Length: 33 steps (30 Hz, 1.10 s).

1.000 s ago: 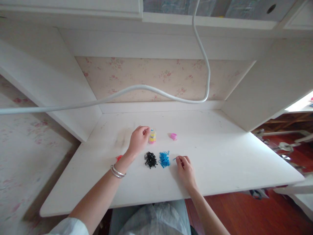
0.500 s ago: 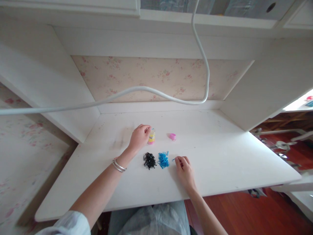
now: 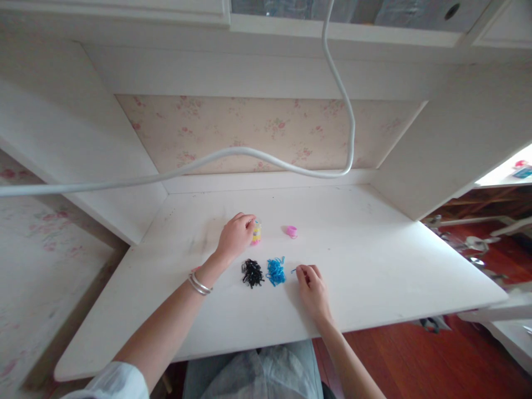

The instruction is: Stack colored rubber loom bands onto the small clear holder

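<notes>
My left hand (image 3: 238,235) is at a small clear jar (image 3: 256,235) with yellow and pink on it, fingers pinched at its mouth. A bit of blue, seemingly a rubber band, shows at those fingertips. My right hand (image 3: 311,285) rests low over the desk, thumb and finger closed on a blue rubber band (image 3: 293,271) whose end sticks out to the left. Between the hands lie a pile of black rubber bands (image 3: 252,274) and, right beside it, a pile of blue rubber bands (image 3: 276,271).
A pink cap (image 3: 291,231) lies on the white desk (image 3: 366,266), to the right of the jar. A white cable (image 3: 241,151) hangs across the view in front of the floral back wall. Side panels bound the desk left and right.
The view has shifted slightly. My left fingertips sit a little lower at the jar's mouth, and less blue shows there. My right hand has hardly moved.
</notes>
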{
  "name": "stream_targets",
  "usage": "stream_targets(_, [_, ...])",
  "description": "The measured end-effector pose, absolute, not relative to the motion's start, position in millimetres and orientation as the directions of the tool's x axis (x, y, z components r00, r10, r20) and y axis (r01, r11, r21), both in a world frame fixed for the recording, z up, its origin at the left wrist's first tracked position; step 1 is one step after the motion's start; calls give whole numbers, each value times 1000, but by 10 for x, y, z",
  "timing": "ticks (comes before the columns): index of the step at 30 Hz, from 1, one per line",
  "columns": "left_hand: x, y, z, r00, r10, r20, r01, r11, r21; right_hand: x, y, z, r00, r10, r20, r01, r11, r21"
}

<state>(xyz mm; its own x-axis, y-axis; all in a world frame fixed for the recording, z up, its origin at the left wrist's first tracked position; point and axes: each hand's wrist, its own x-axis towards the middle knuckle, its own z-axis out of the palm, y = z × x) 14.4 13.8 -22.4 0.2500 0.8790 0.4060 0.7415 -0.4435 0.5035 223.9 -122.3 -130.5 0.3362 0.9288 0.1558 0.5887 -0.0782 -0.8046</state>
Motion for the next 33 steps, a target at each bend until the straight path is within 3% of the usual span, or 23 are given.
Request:
stream_targets(4, [125,150,-211,239,880,410,714,-445,540,2239,-1226,-1290,341,924,173,590,-67,-805])
stream_targets(10, [-17,-222,-174,123,901,417,604,-401,689,2247,-1220,-1306,353,921,165,578,-76,-813])
stream_targets(17, [-202,-1093,-690,57,995,79,470,-97,877,2232,-1020,-1117,452,883,122,446,-106,-889])
stream_targets(20, [-286,-1320,-952,38,999,-12,455,-7,890,2079,-840,-821,416,886,203,450,-8,-893])
stream_targets(25, [-346,-1434,-1099,4,1000,-3,494,1,869,1755,-441,-369,313,896,315,467,143,-872])
stream_targets(33, [-353,-1410,-1080,28,999,22,532,-34,846,1483,1,-280,171,897,408,595,236,-768])
